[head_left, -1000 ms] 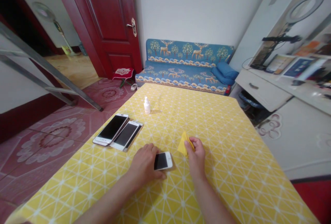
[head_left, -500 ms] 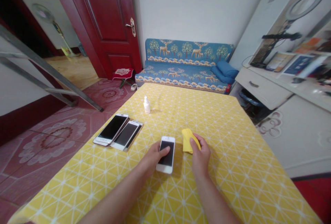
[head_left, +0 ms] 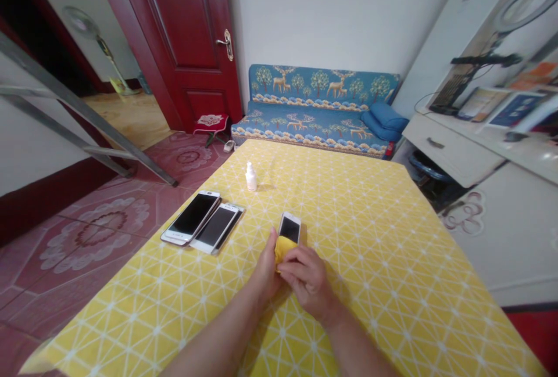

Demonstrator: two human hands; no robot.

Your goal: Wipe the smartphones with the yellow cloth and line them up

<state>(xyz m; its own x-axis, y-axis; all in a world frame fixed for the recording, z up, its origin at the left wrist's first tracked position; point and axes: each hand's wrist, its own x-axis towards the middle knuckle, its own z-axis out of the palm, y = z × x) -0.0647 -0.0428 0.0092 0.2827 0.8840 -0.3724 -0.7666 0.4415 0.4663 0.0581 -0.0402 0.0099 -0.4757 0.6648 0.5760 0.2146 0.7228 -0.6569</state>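
Observation:
A white smartphone point(head_left: 290, 227) with a dark screen is held just over the table by my left hand point(head_left: 267, 269), which grips its left side. My right hand point(head_left: 307, 278) pinches a yellow cloth point(head_left: 285, 247) that lies against the lower part of the phone. Cloth and fingers hide the phone's bottom end. To the left, a larger white phone point(head_left: 193, 217) lies beside a second white phone point(head_left: 215, 227), which rests partly on something dark-edged. A small white bottle point(head_left: 250, 178) stands upright beyond them.
A yellow patterned cloth covers the table point(head_left: 375, 237). Past its far edge is a blue sofa point(head_left: 300, 118). A metal ladder point(head_left: 93, 127) leans at the left, near a red stool point(head_left: 210, 123). White drawers point(head_left: 453, 150) stand on the right.
My right hand has brought the yellow cloth leftward from beside the phone onto its lower part. My left thumb has moved off the screen to the phone's edge.

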